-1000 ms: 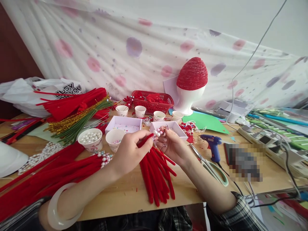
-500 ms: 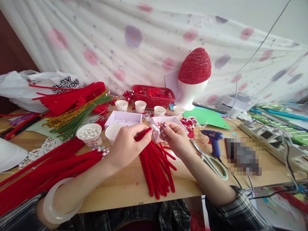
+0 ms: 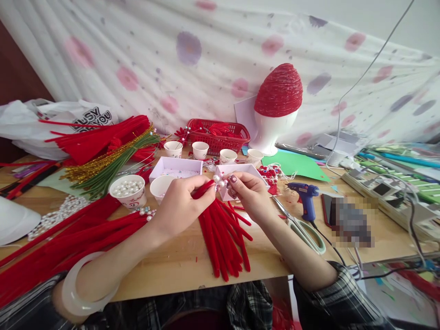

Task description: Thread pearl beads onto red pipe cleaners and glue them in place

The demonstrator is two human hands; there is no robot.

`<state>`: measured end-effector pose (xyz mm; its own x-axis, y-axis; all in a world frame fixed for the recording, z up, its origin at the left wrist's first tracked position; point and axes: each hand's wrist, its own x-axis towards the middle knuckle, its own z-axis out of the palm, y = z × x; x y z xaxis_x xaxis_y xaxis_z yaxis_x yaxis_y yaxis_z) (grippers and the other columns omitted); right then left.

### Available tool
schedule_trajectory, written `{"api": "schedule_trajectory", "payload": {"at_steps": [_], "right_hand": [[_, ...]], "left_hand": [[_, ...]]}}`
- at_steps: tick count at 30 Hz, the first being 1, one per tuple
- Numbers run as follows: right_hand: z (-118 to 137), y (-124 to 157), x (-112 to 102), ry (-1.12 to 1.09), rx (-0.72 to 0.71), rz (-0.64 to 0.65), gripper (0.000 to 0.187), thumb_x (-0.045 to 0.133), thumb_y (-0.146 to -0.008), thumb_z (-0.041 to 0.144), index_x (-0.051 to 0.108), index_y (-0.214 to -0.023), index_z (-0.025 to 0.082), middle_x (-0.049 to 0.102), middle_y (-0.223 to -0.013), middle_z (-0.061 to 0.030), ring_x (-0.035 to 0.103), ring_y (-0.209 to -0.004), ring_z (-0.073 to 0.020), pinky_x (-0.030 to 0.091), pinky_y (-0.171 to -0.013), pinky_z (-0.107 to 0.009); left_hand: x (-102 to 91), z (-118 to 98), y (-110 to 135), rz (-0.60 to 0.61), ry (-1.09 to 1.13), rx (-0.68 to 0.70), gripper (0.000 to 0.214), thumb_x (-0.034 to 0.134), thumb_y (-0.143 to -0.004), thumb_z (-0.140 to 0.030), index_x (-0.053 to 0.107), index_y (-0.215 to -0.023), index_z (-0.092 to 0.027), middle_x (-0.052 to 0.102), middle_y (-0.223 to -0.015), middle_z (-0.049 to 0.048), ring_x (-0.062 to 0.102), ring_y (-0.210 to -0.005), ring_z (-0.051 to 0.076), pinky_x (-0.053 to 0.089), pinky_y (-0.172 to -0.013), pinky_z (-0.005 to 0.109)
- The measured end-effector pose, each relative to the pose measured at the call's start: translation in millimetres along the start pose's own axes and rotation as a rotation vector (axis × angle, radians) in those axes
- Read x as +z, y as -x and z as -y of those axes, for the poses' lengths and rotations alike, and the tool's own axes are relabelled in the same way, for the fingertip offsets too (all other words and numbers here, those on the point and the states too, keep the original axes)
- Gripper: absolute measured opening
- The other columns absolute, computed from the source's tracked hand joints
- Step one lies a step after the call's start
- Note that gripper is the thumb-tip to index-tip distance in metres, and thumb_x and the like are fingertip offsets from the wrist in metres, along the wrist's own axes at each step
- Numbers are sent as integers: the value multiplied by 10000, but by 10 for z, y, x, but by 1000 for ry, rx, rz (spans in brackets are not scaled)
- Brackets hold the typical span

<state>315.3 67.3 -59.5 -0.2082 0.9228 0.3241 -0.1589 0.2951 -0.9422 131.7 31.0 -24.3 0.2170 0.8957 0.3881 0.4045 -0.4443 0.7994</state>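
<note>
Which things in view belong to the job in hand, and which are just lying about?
Likely in the job:
red fuzzy piece, in the left hand
pearl beads, at the fingertips of the right hand
cup of pearls, probably supply

Apparently just lying about:
glue gun
scissors
green sheet
white plastic bag

White bag (image 3: 29,128) — "BUSY" above "YOU" — partly covered.

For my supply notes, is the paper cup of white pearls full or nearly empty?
Nearly full: the white pearls lie close to the rim of the upright paper cup.
</note>
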Motion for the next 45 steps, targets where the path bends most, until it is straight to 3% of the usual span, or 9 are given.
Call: {"api": "schedule_trajectory", "payload": {"at_steps": [6,18,27,36,41,45], "right_hand": [[56,-2,4,66,-44,-7,246,742,-806,453,757,-772,210,589,-610,15,468,-539,-108,395,-527,-255],[104,-7,11,251,-165,-40,296,729,-797,505,754,-749,214,634,-670,-9,495,-577,-136,418,-579,-293],[99,12,16,273,-169,-45,289,713,-818,491,748,-734,217,618,-640,-10,530,-597,-155,431,-587,-301],[86,-8,4,241,-139,-46,286,701,-820,492,776,-767,220,616,-635,-5,511,-576,-140,427,-570,-293],[1,-119,-121,305,-121,-127,343,619,-866,516,748,-901,200,614,-684,-8,486,-550,-123,397,-522,-269],[-61,-316,-329,496,-129,-178,276,666,-838,451,671,-847,174,603,-684,-4,489,-575,-124,371,-544,-262]], "left_hand": [[-2,12,-6,4,-16,-13,284,523,-837,-253,420,-580,-192,367,-550,-68,312,-525,89,263,-497,235],[-7,45,1,10,-25,-23,264,527,-833,-245,426,-594,-195,386,-569,-61,345,-556,100,274,-525,243],[36,85,-2,-9,-48,-2,267,521,-851,-263,489,-597,-184,423,-560,-58,385,-554,104,317,-544,238],[53,102,18,-73,-191,111,249,511,-868,-240,555,-632,-175,505,-561,-35,446,-557,116,365,-570,232],[55,141,10,-150,-234,181,186,516,-869,-223,635,-733,-179,646,-661,4,550,-621,147,429,-645,241],[56,159,-16,-171,-139,135,228,509,-868,-245,598,-669,-180,614,-640,-7,512,-590,130,424,-620,236]]}}
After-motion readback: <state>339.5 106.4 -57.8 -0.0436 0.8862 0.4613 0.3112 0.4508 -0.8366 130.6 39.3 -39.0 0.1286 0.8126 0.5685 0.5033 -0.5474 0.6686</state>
